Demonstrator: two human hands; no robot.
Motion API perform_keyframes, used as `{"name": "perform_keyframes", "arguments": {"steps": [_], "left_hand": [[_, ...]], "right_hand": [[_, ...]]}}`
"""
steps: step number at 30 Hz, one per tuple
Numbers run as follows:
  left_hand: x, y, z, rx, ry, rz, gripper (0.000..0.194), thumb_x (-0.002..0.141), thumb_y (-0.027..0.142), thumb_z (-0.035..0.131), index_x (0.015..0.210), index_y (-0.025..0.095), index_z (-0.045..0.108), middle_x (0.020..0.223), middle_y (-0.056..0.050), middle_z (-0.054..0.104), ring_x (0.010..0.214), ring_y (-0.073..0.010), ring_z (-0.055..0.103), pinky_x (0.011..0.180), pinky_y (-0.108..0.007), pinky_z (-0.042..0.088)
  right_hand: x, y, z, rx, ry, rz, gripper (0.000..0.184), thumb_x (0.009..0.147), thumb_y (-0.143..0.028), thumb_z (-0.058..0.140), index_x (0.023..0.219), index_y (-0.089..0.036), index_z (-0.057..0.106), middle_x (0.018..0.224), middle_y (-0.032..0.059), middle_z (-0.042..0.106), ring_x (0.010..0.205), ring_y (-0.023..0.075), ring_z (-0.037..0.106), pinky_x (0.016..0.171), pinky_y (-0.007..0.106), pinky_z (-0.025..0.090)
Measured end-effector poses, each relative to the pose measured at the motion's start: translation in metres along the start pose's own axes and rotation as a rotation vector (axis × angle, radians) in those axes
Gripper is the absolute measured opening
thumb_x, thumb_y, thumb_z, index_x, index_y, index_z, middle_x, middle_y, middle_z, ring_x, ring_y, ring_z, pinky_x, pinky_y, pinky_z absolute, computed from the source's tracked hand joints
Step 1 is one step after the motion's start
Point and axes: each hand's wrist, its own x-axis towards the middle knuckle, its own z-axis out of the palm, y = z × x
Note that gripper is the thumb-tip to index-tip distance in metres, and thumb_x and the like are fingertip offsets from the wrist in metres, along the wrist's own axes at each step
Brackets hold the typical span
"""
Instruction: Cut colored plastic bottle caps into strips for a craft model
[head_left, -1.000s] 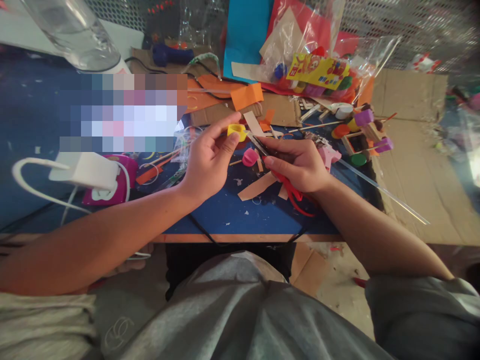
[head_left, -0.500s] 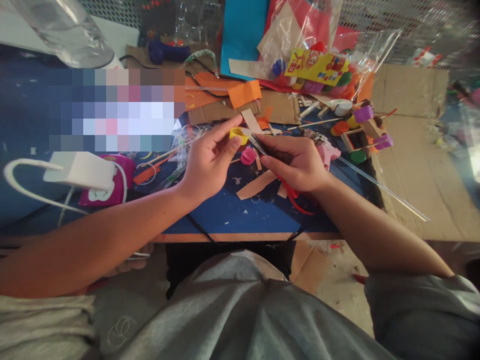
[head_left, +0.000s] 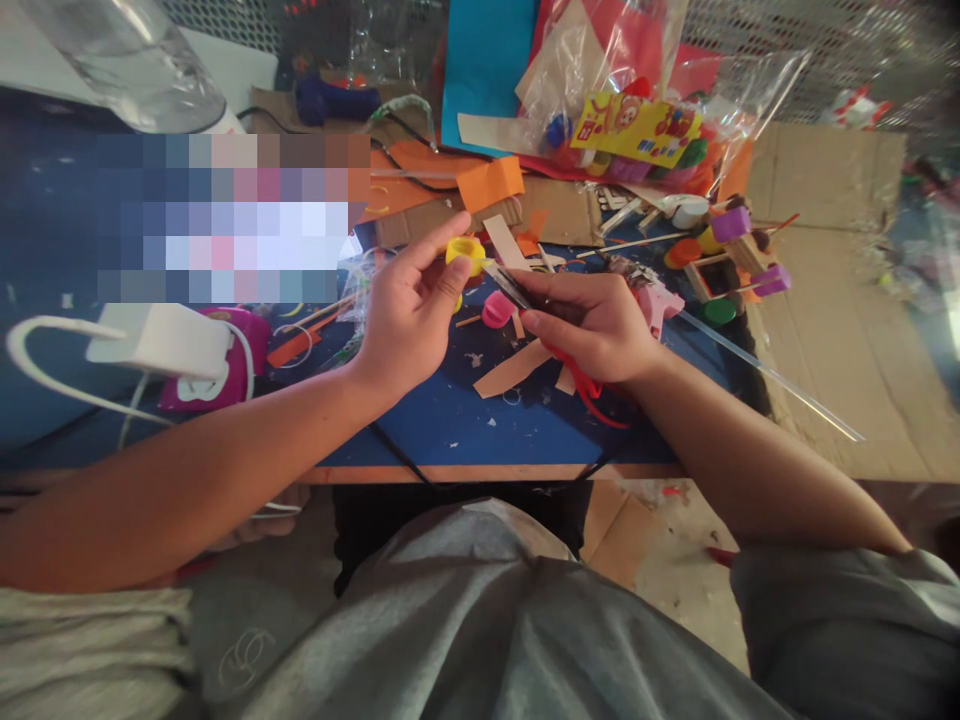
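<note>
My left hand (head_left: 416,310) pinches a small yellow plastic cap (head_left: 465,250) between thumb and fingers, its hollow side partly visible. My right hand (head_left: 592,320) is closed around a pair of red-handled scissors (head_left: 512,287), gripped near the blades, with the red loops hanging below the palm. The blade tips point at the cap's right side; whether they touch it I cannot tell. Below the blades, a pink cap (head_left: 498,309) lies on the blue table (head_left: 420,430). A pale strip of card (head_left: 514,369) rests nearer to me.
A small wooden-stick model with coloured caps (head_left: 724,260) stands right, beside a cardboard sheet (head_left: 840,350). Behind lies a clear bag of caps (head_left: 637,135). At left are a white charger (head_left: 161,340) on a pink socket block and a water bottle (head_left: 142,70).
My left hand has moved slightly left and turned the yellow cap, which tipped one way and then back. My right hand keeps the scissors in nearly the same place.
</note>
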Motion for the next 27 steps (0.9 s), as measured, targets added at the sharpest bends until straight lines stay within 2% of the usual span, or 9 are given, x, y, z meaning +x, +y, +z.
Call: {"name": "perform_keyframes", "arguments": {"steps": [6, 11, 14, 17, 22, 27], "left_hand": [[0.0, 0.003, -0.002, 0.021, -0.036, 0.021, 0.062, 0.109, 0.077, 0.069, 0.15, 0.031, 0.08, 0.14, -0.01, 0.088, 0.128, -0.0299, 0.086, 0.104, -0.046, 0.077], [0.0, 0.005, -0.003, 0.031, -0.035, 0.015, 0.06, 0.108, 0.075, 0.074, 0.148, 0.031, 0.081, 0.142, -0.01, 0.087, 0.129, -0.0297, 0.085, 0.107, -0.046, 0.077], [0.0, 0.003, -0.002, 0.026, -0.021, 0.018, 0.057, 0.107, 0.075, 0.076, 0.145, 0.035, 0.082, 0.144, -0.009, 0.087, 0.13, -0.0299, 0.085, 0.107, -0.048, 0.077], [0.0, 0.002, 0.0, -0.002, 0.011, -0.007, 0.061, 0.102, 0.08, 0.079, 0.145, 0.036, 0.082, 0.146, -0.007, 0.086, 0.129, -0.0301, 0.085, 0.106, -0.049, 0.077], [-0.001, 0.002, 0.001, -0.039, 0.028, -0.03, 0.064, 0.099, 0.078, 0.084, 0.146, 0.035, 0.08, 0.148, -0.008, 0.086, 0.134, -0.0317, 0.083, 0.109, -0.051, 0.077], [0.003, -0.01, -0.001, -0.086, 0.029, 0.041, 0.061, 0.098, 0.072, 0.089, 0.142, 0.033, 0.077, 0.142, -0.009, 0.086, 0.128, -0.0286, 0.086, 0.11, -0.047, 0.076]], "right_hand": [[0.0, 0.003, 0.002, 0.003, 0.031, 0.002, 0.056, 0.1, -0.056, 0.093, 0.148, -0.026, 0.089, 0.142, 0.0076, 0.09, 0.129, 0.0338, 0.087, 0.114, 0.045, 0.072], [0.0, 0.004, 0.004, -0.035, 0.021, -0.021, 0.057, 0.103, -0.058, 0.089, 0.15, -0.025, 0.087, 0.143, 0.0089, 0.089, 0.127, 0.0332, 0.087, 0.113, 0.044, 0.072], [0.001, 0.004, 0.004, -0.081, 0.022, -0.051, 0.061, 0.103, -0.06, 0.088, 0.153, -0.026, 0.086, 0.133, 0.0082, 0.092, 0.121, 0.0319, 0.087, 0.11, 0.043, 0.071], [0.001, 0.004, 0.004, -0.128, 0.026, -0.085, 0.061, 0.104, -0.059, 0.087, 0.156, -0.026, 0.084, 0.126, 0.0079, 0.092, 0.117, 0.0307, 0.087, 0.11, 0.043, 0.071], [0.001, 0.003, 0.004, -0.092, 0.011, -0.075, 0.058, 0.107, -0.055, 0.085, 0.156, -0.025, 0.084, 0.14, 0.0095, 0.09, 0.121, 0.0309, 0.087, 0.11, 0.043, 0.071], [0.001, 0.0, 0.004, -0.063, 0.009, -0.035, 0.061, 0.105, -0.059, 0.087, 0.155, -0.024, 0.084, 0.143, 0.0102, 0.089, 0.124, 0.031, 0.087, 0.11, 0.041, 0.071]]}}
